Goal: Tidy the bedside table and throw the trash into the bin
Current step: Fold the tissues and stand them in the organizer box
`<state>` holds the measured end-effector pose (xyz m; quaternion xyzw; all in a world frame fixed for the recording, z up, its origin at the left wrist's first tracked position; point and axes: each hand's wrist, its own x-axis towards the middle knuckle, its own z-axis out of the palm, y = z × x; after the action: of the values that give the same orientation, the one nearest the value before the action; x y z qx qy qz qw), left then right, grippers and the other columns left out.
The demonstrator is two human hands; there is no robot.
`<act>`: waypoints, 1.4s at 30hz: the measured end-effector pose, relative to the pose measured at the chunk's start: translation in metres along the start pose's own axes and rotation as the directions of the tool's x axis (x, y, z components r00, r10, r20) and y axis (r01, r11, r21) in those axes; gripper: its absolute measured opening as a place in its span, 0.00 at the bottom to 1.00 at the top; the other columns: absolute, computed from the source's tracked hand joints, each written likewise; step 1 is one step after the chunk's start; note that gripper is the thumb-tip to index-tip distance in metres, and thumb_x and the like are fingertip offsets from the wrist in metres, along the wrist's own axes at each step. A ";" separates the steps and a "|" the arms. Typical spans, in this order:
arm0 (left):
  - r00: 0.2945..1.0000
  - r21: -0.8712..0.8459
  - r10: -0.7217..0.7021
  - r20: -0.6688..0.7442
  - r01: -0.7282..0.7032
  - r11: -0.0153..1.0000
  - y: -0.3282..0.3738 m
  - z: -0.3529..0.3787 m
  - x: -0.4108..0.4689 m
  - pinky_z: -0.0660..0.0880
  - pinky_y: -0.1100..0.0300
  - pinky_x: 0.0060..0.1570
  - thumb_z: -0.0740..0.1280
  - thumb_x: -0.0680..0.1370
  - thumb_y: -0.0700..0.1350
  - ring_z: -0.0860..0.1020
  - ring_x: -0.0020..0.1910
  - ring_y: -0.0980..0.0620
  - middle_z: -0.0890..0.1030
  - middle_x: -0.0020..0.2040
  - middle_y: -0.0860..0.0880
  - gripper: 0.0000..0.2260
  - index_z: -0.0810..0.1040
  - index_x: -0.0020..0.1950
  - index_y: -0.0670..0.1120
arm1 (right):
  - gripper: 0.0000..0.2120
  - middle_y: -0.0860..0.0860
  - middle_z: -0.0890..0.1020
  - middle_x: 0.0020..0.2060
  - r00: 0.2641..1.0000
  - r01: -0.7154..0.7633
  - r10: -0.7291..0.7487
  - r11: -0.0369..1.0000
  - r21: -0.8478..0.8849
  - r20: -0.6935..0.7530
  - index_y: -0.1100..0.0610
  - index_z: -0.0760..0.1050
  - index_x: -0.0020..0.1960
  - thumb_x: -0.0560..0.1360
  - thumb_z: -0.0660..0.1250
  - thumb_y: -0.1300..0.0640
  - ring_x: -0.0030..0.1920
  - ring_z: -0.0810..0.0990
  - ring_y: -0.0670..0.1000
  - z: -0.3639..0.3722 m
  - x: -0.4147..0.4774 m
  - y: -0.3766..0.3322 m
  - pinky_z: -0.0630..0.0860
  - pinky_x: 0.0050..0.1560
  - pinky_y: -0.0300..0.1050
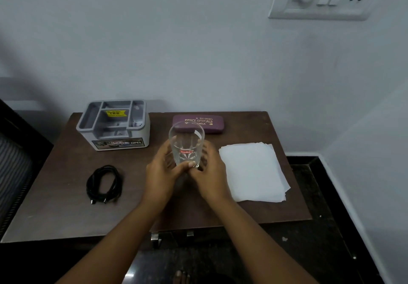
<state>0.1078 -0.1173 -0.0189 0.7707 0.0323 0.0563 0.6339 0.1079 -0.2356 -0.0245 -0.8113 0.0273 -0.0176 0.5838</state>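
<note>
Left hand [161,174], right hand [210,174]: fingers [186,164] curled round base of Cello glass tumbler [186,140], keeping it upright over bench [66,206] middle, probably to reposition steadily; lifted or resting unclear.

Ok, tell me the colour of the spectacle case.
The spectacle case is purple with gold lettering; the head view shows it.

Both bare forearms reach in from the lower edge and converge, left hand [163,173] cups the left side of the glass [186,142], thumb lies across its base, right hand [210,173] curls round the right side, thumbs nearly meet in front
</note>
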 end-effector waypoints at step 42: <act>0.996 0.142 -0.023 0.089 0.010 0.990 0.025 0.101 -0.037 0.63 0.58 0.66 0.74 0.63 0.61 0.62 0.68 0.56 0.62 0.70 0.52 0.45 0.56 0.72 0.48 | 0.03 0.51 0.82 0.43 0.970 -0.241 0.236 0.903 0.354 0.058 0.53 0.74 0.42 0.74 0.66 0.56 0.45 0.80 0.52 -0.168 -0.004 0.014 0.77 0.48 0.49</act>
<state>0.0835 -0.2254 -0.0157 0.8151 0.0136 0.0136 0.5790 0.0933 -0.3992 0.0155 -0.6816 0.1186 0.0548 0.7199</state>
